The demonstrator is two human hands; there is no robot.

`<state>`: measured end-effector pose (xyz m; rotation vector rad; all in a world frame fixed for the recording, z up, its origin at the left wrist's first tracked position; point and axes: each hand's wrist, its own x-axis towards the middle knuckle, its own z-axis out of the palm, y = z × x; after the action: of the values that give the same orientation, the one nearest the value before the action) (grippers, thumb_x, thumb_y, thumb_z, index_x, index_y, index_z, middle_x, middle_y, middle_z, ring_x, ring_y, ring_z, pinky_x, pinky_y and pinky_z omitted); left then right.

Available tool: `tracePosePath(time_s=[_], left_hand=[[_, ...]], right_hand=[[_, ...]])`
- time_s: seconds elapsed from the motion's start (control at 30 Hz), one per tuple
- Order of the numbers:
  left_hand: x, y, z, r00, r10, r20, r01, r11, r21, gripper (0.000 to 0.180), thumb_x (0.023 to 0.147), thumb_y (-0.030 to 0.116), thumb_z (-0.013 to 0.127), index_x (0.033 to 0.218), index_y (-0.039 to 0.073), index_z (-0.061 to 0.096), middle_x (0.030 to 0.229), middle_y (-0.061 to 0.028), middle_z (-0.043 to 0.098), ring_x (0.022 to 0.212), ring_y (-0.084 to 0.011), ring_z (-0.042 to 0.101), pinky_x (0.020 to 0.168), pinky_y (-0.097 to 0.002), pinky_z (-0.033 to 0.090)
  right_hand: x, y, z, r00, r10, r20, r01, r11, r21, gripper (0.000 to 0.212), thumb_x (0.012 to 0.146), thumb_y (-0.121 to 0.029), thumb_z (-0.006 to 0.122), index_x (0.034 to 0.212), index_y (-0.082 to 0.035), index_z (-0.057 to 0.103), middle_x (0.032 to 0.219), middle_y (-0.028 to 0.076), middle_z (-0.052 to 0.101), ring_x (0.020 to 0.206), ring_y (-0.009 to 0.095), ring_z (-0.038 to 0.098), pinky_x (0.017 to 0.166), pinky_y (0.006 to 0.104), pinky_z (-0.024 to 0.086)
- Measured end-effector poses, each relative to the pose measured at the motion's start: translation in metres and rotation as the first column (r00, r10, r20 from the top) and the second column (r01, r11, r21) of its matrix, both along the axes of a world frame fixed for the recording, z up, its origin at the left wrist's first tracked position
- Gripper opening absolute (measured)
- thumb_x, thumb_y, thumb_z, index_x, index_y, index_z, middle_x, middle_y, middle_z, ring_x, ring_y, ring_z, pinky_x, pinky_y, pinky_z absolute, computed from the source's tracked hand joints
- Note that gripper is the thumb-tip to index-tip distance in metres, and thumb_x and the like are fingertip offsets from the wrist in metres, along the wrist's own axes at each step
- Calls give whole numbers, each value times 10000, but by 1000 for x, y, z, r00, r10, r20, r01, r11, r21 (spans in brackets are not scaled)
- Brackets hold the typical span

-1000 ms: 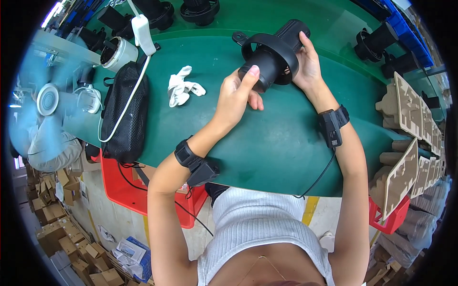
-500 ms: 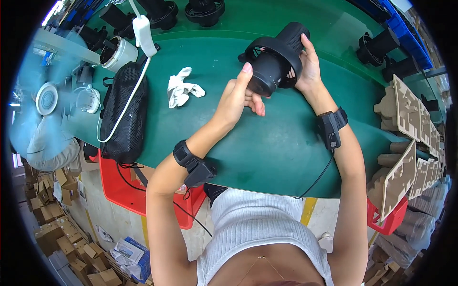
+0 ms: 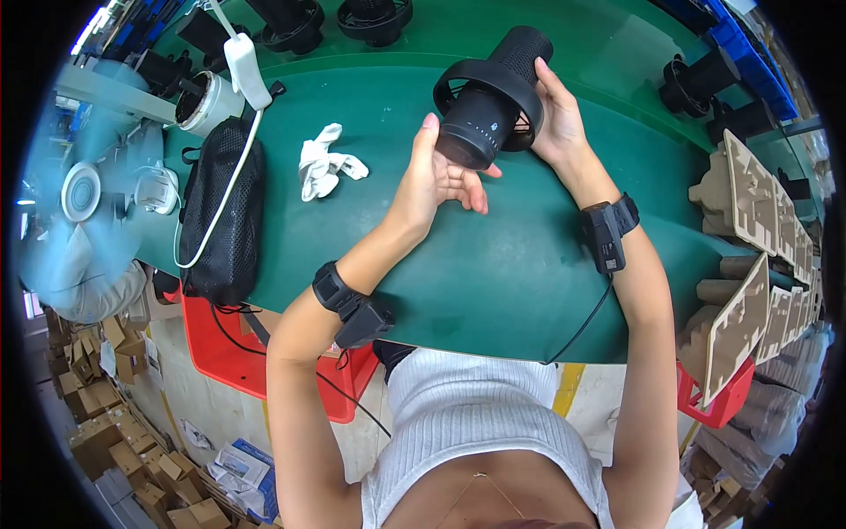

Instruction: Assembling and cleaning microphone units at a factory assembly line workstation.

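Note:
A black microphone [image 3: 478, 124] with a perforated grille end and a ring-shaped shock mount [image 3: 504, 81] around its body is held tilted above the green table, grille end pointing up and away. My left hand [image 3: 434, 179] grips the plain lower end, thumb on top and fingers curled beneath it. On the other side my right hand [image 3: 560, 129] is closed around the grille end, thumb along its edge; some of its fingers are hidden behind the microphone. Fine pale markings show on the body. A crumpled white cloth [image 3: 327, 164] lies on the table left of my hands.
A black mesh bag [image 3: 226, 212] and a white cable with a switch block [image 3: 247, 70] lie at the left. Similar microphones stand along the far edge, one [image 3: 699, 84] at right. Moulded pulp trays [image 3: 738, 331] stack on the right. A blurred fan [image 3: 81, 192] is at far left.
Both hands have shifted slightly left and away from me with the microphone. It has turned a little, so the markings on its body show more clearly.

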<state>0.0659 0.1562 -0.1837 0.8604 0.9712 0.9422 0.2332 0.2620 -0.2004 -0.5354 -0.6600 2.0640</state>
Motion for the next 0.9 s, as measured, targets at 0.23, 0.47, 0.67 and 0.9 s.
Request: tracePosePath(time_s=[0.23,0.47,0.67,0.9], left_hand=[[4,-4,-5,993,119,5,-118,987,109,747,928,572,150,1088,-80,477,725,-139,597,585,-213,604,565,-265,480],[14,-9,-1,897,424,-121,-225,676,701,696,728,-70,671,1331,46,346,1347,-123,253,1084,-262,542,796,-296,553],[9,-6,-2,943,331,-28,-245,751,613,729,735,-103,651,1369,57,329,1385,-145,279,1130,-266,529,804,-294,554],[13,-7,3,956,291,27,-253,776,578,721,765,-81,642,1383,37,290,1395,-147,280,1108,-251,546,801,-272,535]], right_hand=[[-2,-3,0,998,-60,14,59,998,23,443,892,-379,549,1174,-41,502,1102,129,602,1036,226,570,944,390,421],[1,1,-5,997,-26,76,27,1000,-3,488,875,-462,551,1166,-72,517,1090,77,611,1024,200,573,907,385,429],[-2,-2,-4,995,-4,97,5,1000,-7,497,871,-497,538,1157,-90,533,1057,53,623,977,174,581,819,356,448],[7,2,1,991,30,130,-35,999,40,417,854,-373,612,1121,-61,537,1006,63,631,897,158,599,767,331,463]])
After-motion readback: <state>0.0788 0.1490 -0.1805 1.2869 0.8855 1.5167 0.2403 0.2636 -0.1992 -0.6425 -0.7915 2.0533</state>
